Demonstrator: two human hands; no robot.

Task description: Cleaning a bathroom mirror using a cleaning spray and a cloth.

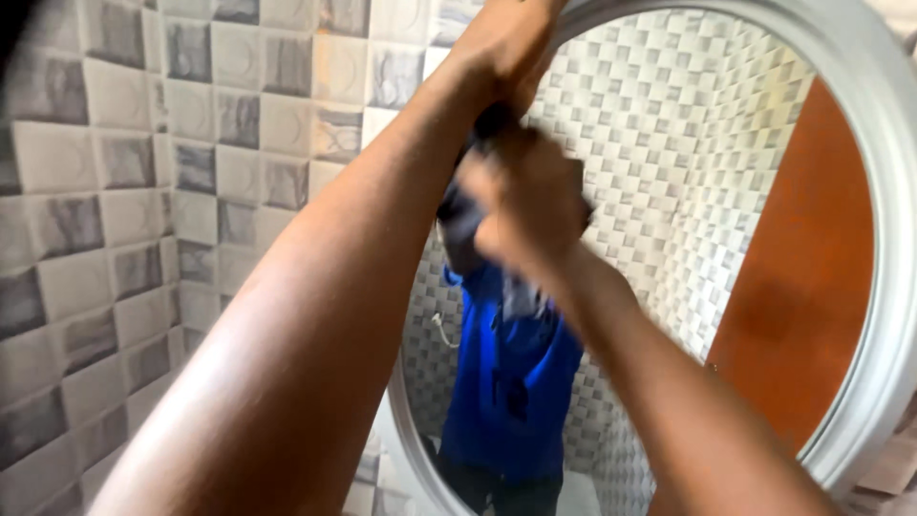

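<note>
Hands [506, 43] [530, 205] press, seemingly, against round mirror [884, 191].

The light is soft and even daylight, fairly bright, with no hard shadows on the grey and cream square wall tiles [143, 191]. My right hand [530, 205] is smeared by motion blur — its edges melt away. My left forearm fills the near view, slightly soft. The round white-framed mirror [884, 191] carries a pale sheen on its rim — its reflection looks hazy.
</note>
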